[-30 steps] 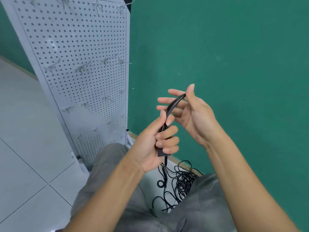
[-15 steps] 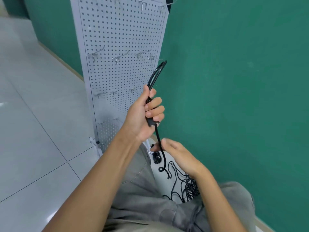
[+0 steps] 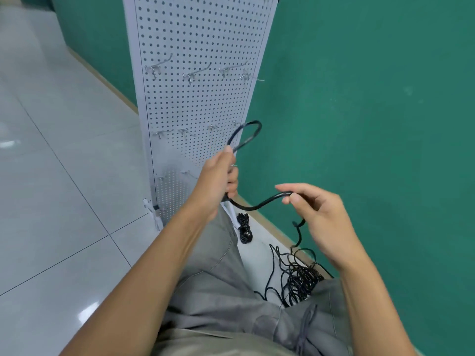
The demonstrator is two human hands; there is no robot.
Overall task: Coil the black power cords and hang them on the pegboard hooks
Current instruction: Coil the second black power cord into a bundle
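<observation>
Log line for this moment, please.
coiling | left hand grips cord loop | right hand pinches cord | hooks bare

text: none legible | labels: none | brands: none | numbers: none | signs: none

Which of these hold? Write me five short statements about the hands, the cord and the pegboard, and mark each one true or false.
1. The left hand grips the black cord, with a loop sticking out above the fist. True.
2. The right hand is empty. False: it pinches the cord between thumb and fingers.
3. A coiled cord already hangs on the pegboard hooks. False: the hooks in view are bare.
4. A tangled pile of cord lies on the floor by the green wall. True.
5. A small bundled cord lies near the pegboard's foot. True.
</observation>
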